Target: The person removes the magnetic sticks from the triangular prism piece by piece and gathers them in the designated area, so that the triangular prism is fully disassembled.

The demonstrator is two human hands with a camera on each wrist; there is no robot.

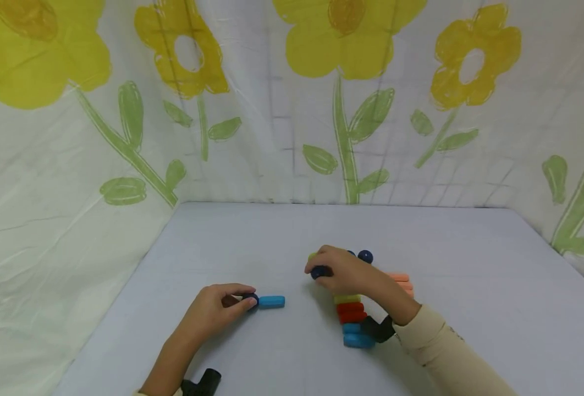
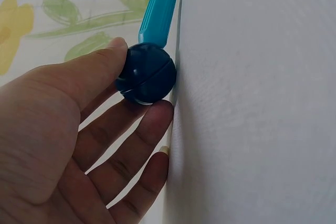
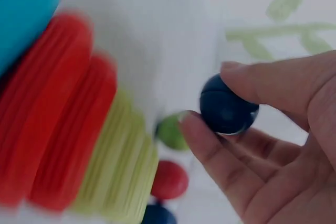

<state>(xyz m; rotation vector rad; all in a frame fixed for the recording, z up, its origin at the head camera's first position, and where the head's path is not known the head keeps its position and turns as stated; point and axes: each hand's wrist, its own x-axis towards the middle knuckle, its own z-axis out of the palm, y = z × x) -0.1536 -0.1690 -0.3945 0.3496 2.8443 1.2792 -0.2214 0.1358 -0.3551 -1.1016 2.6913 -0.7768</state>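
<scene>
My left hand [image 1: 211, 311] pinches a dark blue ball [image 2: 147, 74] between thumb and fingers, low over the white table. A light blue ridged rod [image 2: 157, 17] extends from that ball, touching it end-on. Farther right, my right hand [image 1: 343, 272] holds another dark blue ball [image 3: 227, 106] between thumb and fingertips, with nothing attached that I can see. A green ball [image 3: 172, 132] and a red ball [image 3: 170, 179] lie beyond the right fingers. The right hand and forearm partly cover the pieces beneath them in the head view.
Beside the right forearm lie rows of rods: yellow [image 1: 347, 299], red [image 1: 351, 313], blue [image 1: 358, 341] and orange-pink [image 1: 399, 277]. A loose dark blue ball [image 1: 365, 256] sits behind the right hand. A flowered curtain [image 1: 272, 137] hangs behind the table [image 1: 252, 236].
</scene>
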